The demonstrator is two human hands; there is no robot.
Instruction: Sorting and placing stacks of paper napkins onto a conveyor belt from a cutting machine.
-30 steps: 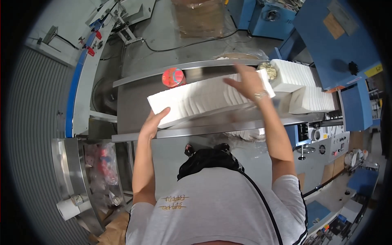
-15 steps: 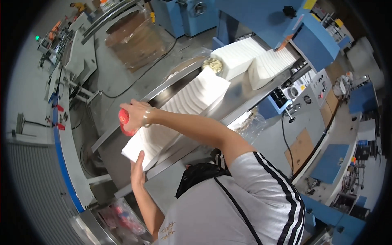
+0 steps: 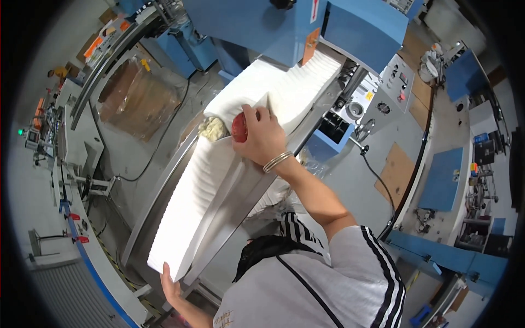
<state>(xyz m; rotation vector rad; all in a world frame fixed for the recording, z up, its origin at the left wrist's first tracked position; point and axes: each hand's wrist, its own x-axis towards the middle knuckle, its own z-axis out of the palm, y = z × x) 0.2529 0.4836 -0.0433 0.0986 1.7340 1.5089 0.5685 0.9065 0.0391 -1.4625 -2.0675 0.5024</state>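
A long row of thin white sheets packed on edge (image 3: 186, 197) lies in a slanting metal trough (image 3: 227, 205). My left hand (image 3: 170, 287) touches its near lower end, the visible fingers stretched out. My right hand (image 3: 263, 136) is closed around a red rounded object (image 3: 239, 127), whose kind I cannot make out. It is at the far end of the row, against another white stack (image 3: 301, 90) that runs toward the blue machine. A crumpled cream-coloured bundle (image 3: 212, 129) sits beside the trough's left side, between the two stacks.
The blue machine (image 3: 246, 24) with an orange tab (image 3: 310, 46) stands at the trough's far end. A control panel (image 3: 395, 79) is to the right. On the floor at left stands a plastic-wrapped brown carton (image 3: 136, 98), near a black cable (image 3: 164, 147).
My right hand has moved from the near end to the far end with the red object. My left hand stays at the near end. The view has turned, and the far stacks now sit together.
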